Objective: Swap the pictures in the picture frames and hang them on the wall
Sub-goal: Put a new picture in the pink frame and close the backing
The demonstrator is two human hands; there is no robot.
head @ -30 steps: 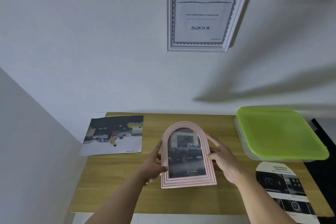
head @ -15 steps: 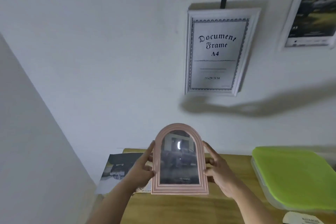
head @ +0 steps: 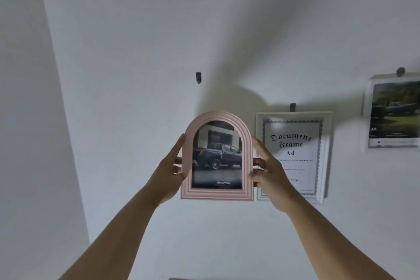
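I hold a pink arched picture frame (head: 217, 159) upright in front of the white wall; it shows a dark pickup truck photo. My left hand (head: 169, 171) grips its left edge and my right hand (head: 269, 171) grips its right edge. A small dark wall hook (head: 198, 77) sits bare on the wall above the frame's top. To the right hangs a white document frame (head: 327, 157) on its own hook, partly hidden behind my right hand. Further right hangs another white frame (head: 394, 112) with a truck picture.
A wall corner (head: 56, 98) runs down the left side. A sliver of the wooden table's edge (head: 193, 278) shows at the bottom.
Both hands lifted the pink frame off the table and raised it up the wall towards the bare hook. The view tilted upward, so the table and green-lidded box dropped out of sight.
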